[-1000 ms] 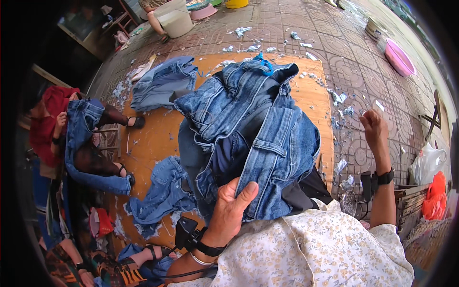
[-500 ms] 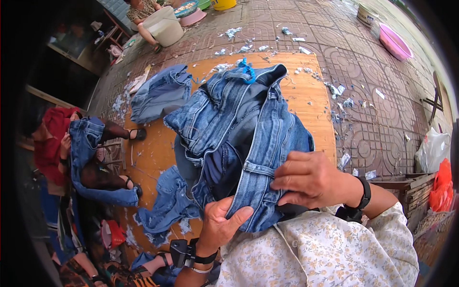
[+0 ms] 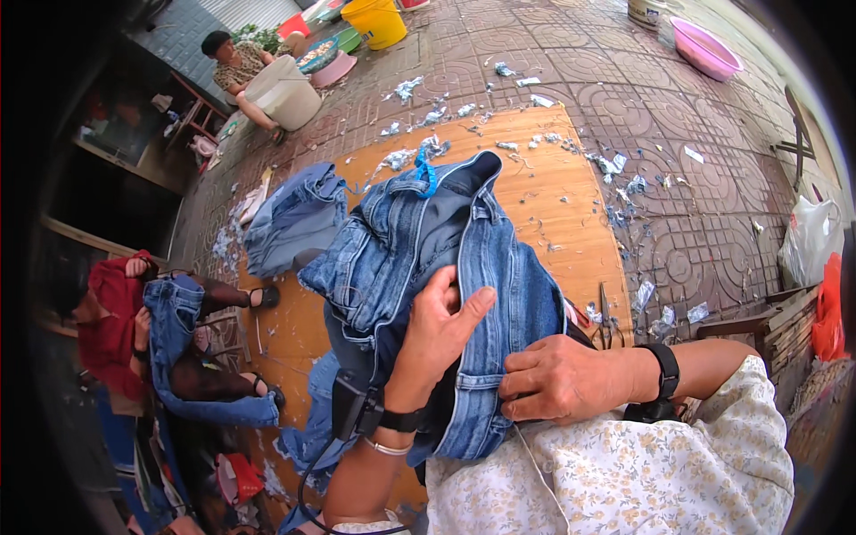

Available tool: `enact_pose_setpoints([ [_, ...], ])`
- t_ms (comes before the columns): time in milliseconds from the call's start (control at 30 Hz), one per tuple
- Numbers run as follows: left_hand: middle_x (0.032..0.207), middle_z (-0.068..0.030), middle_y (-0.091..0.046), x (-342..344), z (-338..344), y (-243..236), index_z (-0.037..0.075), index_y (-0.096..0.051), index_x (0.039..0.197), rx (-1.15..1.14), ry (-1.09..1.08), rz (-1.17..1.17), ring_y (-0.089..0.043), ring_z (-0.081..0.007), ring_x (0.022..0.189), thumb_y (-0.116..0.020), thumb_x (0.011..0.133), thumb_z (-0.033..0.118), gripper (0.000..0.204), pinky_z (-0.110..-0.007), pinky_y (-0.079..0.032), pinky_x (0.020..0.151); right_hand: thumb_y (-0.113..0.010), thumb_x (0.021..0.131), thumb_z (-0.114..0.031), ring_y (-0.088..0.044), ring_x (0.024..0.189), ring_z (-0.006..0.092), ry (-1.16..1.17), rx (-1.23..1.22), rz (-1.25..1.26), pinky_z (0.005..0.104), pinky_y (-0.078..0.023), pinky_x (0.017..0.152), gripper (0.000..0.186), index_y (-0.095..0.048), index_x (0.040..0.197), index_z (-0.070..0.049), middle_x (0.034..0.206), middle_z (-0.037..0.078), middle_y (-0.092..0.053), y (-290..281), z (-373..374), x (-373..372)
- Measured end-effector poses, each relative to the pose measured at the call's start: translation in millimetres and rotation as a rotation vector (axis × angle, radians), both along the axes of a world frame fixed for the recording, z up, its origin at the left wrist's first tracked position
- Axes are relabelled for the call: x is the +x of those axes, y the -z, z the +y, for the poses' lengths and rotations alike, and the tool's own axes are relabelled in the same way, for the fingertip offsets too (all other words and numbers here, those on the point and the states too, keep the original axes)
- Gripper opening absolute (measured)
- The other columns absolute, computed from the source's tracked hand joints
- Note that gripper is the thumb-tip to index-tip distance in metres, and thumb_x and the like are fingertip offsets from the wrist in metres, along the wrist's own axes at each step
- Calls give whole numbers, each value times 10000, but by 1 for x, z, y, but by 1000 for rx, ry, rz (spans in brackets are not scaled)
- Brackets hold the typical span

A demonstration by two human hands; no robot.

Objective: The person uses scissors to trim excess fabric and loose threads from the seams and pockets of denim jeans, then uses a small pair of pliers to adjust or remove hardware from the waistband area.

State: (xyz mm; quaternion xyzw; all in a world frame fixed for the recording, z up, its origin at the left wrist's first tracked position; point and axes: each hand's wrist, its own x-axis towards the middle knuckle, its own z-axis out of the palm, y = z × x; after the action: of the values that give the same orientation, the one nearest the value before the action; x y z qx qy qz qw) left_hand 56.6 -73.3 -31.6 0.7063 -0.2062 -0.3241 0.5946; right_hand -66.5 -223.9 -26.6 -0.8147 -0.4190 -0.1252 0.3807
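A pair of blue denim jeans (image 3: 526, 299) lies bunched in front of me with its waist opening towards me. My left hand (image 3: 437, 334) reaches into that opening; its fingertips are hidden behind the waistband (image 3: 481, 267) and its thumb presses on the outer face. Lower down, my right hand (image 3: 557, 379) pinches the same waistband beside a belt loop, with curled fingers. A bright blue tie (image 3: 426, 174) is looped at the far side of the jeans.
Scissors (image 3: 606, 316) lie on the orange-brown board (image 3: 535, 214) at the right. More denim pieces (image 3: 299, 218) rest to the left. A person in red (image 3: 116, 321) handles jeans there; another person (image 3: 241, 67) sits behind a white bucket (image 3: 283, 94). Scraps (image 3: 615, 165) litter the paving.
My left hand has moved up along the waistband and its fingers have gone inside. My right hand stays on the band, slightly lower. The view has shifted, showing the scissors.
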Motion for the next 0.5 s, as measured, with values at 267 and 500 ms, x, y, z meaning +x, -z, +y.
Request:
enact_pose_setpoints([
  [267, 852, 5, -605, 32, -42, 2, -17, -561, 1014, 72, 41, -152, -514, -15, 697, -634, 841, 55, 201, -184, -420, 581, -676, 615, -75, -577, 787, 258, -147, 32, 207, 377, -491, 611, 161, -580, 729, -14, 744, 62, -546, 6, 4, -7],
  [500, 1120, -91, -627, 25, -43, -1, -29, -548, 1152, -401, -19, 185, -593, -157, 1024, -542, 838, -53, 315, -296, -430, 951, -693, 730, -133, -595, 768, 260, -11, 201, 196, 381, -488, 600, 172, -602, 825, -23, 794, 76, -561, -5, -13, -5],
])
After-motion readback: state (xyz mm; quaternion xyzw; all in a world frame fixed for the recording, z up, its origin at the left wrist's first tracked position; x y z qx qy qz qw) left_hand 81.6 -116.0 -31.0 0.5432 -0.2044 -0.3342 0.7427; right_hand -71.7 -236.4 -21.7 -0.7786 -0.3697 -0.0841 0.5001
